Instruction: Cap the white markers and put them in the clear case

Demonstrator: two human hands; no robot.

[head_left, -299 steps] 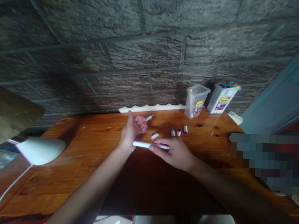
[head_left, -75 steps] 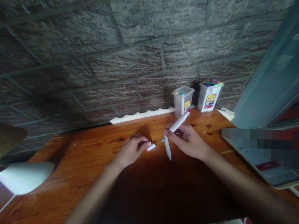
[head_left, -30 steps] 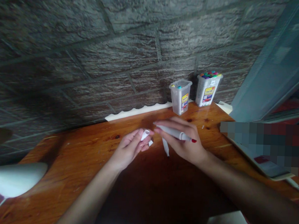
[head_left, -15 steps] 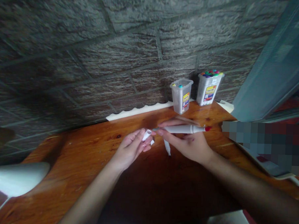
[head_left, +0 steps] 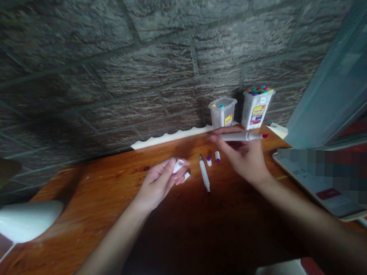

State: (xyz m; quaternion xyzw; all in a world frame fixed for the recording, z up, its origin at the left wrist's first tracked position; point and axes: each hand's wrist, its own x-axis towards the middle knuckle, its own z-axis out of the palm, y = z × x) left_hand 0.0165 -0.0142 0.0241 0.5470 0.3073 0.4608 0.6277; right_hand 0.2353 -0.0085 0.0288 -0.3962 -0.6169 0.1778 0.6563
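Note:
Between the thumb and fingers of my left hand [head_left: 158, 183] is a white marker cap [head_left: 178, 166], its hollow end showing. Another small white piece [head_left: 186, 177], seemingly a cap, shows beside those fingertips; whether it is held or lies on the table I cannot tell. My right hand [head_left: 245, 156] grips a white marker [head_left: 236, 136] with an uncapped red tip pointing right. On the table between my hands lies an uncapped white marker [head_left: 204, 173] with dark tips. Two white caps with purple ends, one left [head_left: 209, 161] and one right [head_left: 217, 156], rest near it.
Two clear marker boxes stand by the stone wall: a nearly bare one [head_left: 222, 111] and a full one [head_left: 257, 110]. A white scalloped strip [head_left: 171, 137] runs along the wall. A tablet-like device [head_left: 324, 190] lies right, a white lamp [head_left: 30, 220] left.
My right hand has moved up and right with the red-tipped marker, away from my left hand. The marker and purple-ended caps on the table now show. My left hand has barely moved.

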